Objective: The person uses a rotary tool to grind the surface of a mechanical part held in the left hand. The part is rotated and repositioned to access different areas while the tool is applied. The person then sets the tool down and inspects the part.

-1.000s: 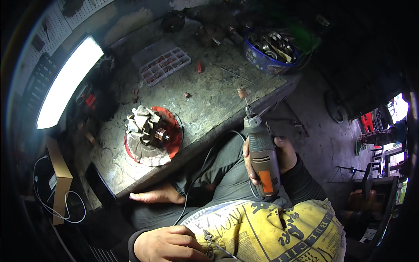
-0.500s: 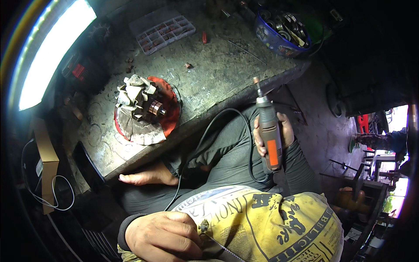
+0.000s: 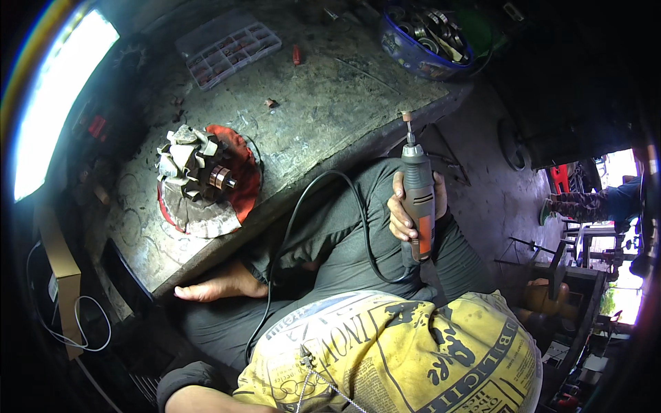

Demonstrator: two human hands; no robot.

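upright, more or less, my rotary tool (image 3: 418, 196) stands in my right hand (image 3: 407, 213), its long axis running from the butt low over my lap up to the small grinding bit at the top, which points toward the edge of the workbench (image 3: 323, 103) without touching it. my fingers are wrapped tight round the grey body, just above the orange panel. its black cord (image 3: 323, 206) loops away leftward across my dark trousers and down toward the yellow printed sack (image 3: 399, 358) on my lap. my left hand (image 3: 200, 400) is at the bottom edge, mostly cut off (i cannot tell whether it is open or closed).

on the bench, well apart from the bit, sits a finned metal rotor (image 3: 193, 165) on a red rag (image 3: 241, 179), tilted with its copper end toward me. further back lie a clear compartment box (image 3: 227, 45) and a blue bowl (image 3: 413, 51) of metal parts. my bare foot (image 3: 220, 283) rests under the bench edge.
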